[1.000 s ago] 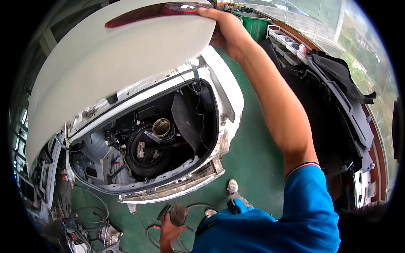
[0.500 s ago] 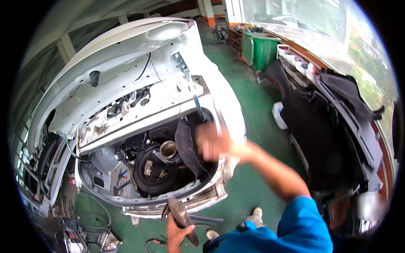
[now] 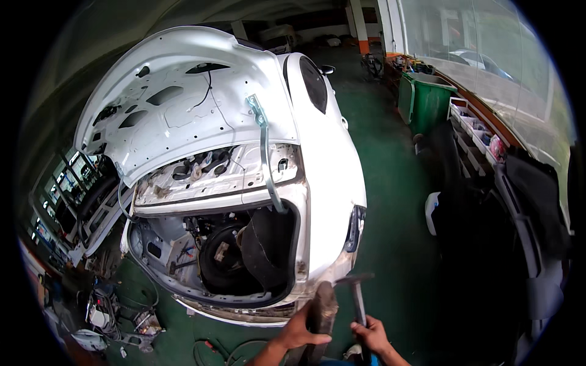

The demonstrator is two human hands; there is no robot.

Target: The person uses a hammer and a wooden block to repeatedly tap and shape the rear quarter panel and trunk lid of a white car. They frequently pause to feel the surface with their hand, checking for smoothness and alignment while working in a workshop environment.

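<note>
At the rear right corner of a white car (image 3: 332,232) with its boot lid (image 3: 177,116) raised, both my hands hold tools. My left hand (image 3: 298,332) is wrapped round a worn, brown-grey elongated block (image 3: 323,310), standing nearly upright; its material I cannot make out for certain. Just to its right, my right hand (image 3: 372,335) grips the handle of a hammer (image 3: 359,299), head up and apart from the car's tail. Inside the open boot, a black spare tyre (image 3: 213,253) lies beside a bent dark lining panel (image 3: 262,244).
A blue-grey metal strut (image 3: 265,158) runs from the lid to the boot edge. Dark trim parts (image 3: 482,244) are piled on the right, near a green bin (image 3: 424,100). Cables and equipment (image 3: 116,317) lie on the green floor (image 3: 390,183) at the left.
My right hand has come back from the boot's right side and now holds a hammer. The block in my left hand has moved right and turned more upright. The view has shifted.
</note>
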